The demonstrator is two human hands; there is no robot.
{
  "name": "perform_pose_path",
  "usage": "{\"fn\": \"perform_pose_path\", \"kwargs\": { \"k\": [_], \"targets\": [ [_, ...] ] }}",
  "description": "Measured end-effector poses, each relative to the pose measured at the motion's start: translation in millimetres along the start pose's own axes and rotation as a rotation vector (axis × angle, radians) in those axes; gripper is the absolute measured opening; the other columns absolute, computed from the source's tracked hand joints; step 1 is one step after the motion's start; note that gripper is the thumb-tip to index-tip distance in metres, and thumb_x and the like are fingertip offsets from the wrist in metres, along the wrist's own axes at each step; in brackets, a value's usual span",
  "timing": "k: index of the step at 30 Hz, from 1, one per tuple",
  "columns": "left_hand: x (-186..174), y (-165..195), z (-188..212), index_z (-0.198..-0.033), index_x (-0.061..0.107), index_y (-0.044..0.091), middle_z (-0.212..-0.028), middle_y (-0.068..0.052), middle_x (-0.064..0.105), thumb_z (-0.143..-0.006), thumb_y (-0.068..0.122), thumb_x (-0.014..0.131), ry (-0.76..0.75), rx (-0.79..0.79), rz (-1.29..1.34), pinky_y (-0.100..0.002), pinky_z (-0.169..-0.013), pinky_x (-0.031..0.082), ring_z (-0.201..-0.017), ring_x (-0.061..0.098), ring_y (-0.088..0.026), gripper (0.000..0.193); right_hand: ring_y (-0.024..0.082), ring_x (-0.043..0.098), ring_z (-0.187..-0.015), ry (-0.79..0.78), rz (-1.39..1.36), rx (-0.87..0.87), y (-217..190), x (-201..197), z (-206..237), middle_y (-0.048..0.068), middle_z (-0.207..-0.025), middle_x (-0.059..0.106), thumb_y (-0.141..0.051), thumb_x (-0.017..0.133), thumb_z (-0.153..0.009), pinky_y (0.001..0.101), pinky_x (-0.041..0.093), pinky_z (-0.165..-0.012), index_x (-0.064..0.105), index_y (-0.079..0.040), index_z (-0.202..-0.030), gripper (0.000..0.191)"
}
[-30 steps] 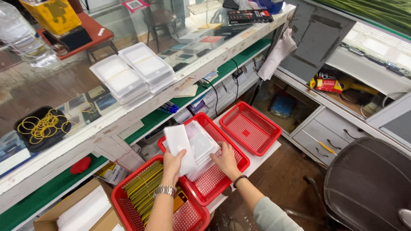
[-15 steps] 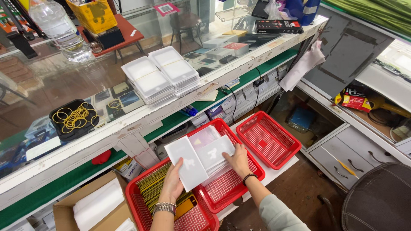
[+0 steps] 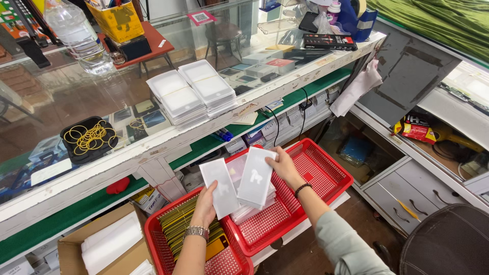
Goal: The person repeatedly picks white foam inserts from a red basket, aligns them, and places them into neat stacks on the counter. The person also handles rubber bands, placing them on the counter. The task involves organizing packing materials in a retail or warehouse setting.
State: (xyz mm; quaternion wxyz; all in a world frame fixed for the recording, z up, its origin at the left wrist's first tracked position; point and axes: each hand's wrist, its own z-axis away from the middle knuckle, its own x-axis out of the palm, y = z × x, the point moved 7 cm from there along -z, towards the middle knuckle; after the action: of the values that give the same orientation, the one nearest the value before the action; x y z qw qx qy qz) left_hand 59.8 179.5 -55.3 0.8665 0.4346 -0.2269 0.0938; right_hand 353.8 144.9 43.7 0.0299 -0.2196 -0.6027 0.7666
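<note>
Far left on my view, a cardboard box (image 3: 76, 249) sits low under the desk (image 3: 153, 153) with white stacks inside it. On the glass top above it I see a black tray of yellow rubber bands (image 3: 89, 137) and, further along, two banded stacks of white packets (image 3: 191, 94).

Below the desk edge, the nearest red basket (image 3: 163, 254) holds rows of dark and yellow packages. My left hand (image 3: 206, 203) rises over it, a metal watch on the wrist, thumb and fingers pinched on the lower end of a flat white sleeve (image 3: 220, 187) that stands nearly upright, tilted a little to the left.

Just beside it, my right hand (image 3: 282, 165) holds a second white sleeve (image 3: 256, 177) by its upper right edge, fingers closed on it; this one bears a small pale figure on its face and overlaps the first sleeve's right side. Both sleeves hang over the middle red basket (image 3: 265, 229), which carries a stack of white packets (image 3: 249, 209) directly under them. A dark band circles my right wrist.

To the right stands a third red basket (image 3: 326, 173), then grey drawers (image 3: 407, 193) and the back of a black chair (image 3: 448, 239) in the corner.
</note>
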Motion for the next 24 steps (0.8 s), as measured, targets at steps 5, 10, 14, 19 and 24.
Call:
{"fn": "perform_pose_path", "kwargs": {
  "k": [5, 10, 14, 19, 24],
  "targets": [
    [-15, 7, 0, -0.135, 0.059, 0.0, -0.129, -0.011, 0.068, -0.098, 0.026, 0.06, 0.031, 0.102, -0.064, -0.037, -0.098, 0.05, -0.115, 0.064, -0.022, 0.045, 0.021, 0.069, -0.098, 0.009, -0.026, 0.046, 29, 13, -12, 0.013, -0.104, 0.073, -0.016, 0.067, -0.096, 0.0325, 0.054, -0.088, 0.062, 0.001, -0.121, 0.031],
    [-17, 20, 7, -0.135, 0.059, -0.001, -0.131, -0.015, 0.067, -0.098, 0.027, 0.059, 0.026, 0.063, -0.074, -0.039, -0.098, 0.051, -0.114, 0.065, -0.025, 0.047, 0.018, 0.07, -0.093, -0.048, -0.252, 0.066, 1, 7, -8, 0.012, -0.101, 0.073, -0.019, 0.064, -0.095, 0.0315, 0.057, -0.082, 0.058, -0.002, -0.124, 0.034],
    [20, 19, 24, -0.137, 0.057, -0.001, -0.132, -0.019, 0.068, -0.097, 0.037, 0.058, -0.081, -0.053, -0.036, -0.041, -0.102, 0.052, -0.117, 0.067, -0.027, 0.055, 0.017, 0.071, -0.087, -0.116, -0.263, -0.022, -47, 12, 0, 0.012, -0.099, 0.075, -0.018, 0.066, -0.095, 0.0294, 0.057, -0.078, 0.06, 0.001, -0.123, 0.035],
    [78, 5, 52, -0.139, 0.055, 0.003, -0.131, -0.016, 0.068, -0.091, 0.052, 0.058, -0.328, -0.162, 0.223, -0.041, -0.1, 0.051, -0.117, 0.066, -0.027, 0.069, 0.024, 0.071, -0.087, -0.187, -0.159, -0.131, -60, 42, 8, 0.015, -0.099, 0.074, -0.02, 0.072, -0.09, 0.0356, 0.058, -0.078, 0.061, 0.0, -0.117, 0.035],
    [73, -12, 43, -0.14, 0.053, 0.0, -0.132, -0.015, 0.066, -0.091, 0.027, 0.07, -0.198, -0.086, 0.055, -0.041, -0.099, 0.056, -0.121, 0.064, -0.028, 0.059, 0.034, 0.071, -0.093, 0.216, 0.204, -0.749, -52, 37, 23, 0.022, -0.108, 0.068, -0.03, 0.074, -0.09, 0.042, 0.059, -0.081, 0.065, 0.001, -0.121, 0.044]
  ]
}}
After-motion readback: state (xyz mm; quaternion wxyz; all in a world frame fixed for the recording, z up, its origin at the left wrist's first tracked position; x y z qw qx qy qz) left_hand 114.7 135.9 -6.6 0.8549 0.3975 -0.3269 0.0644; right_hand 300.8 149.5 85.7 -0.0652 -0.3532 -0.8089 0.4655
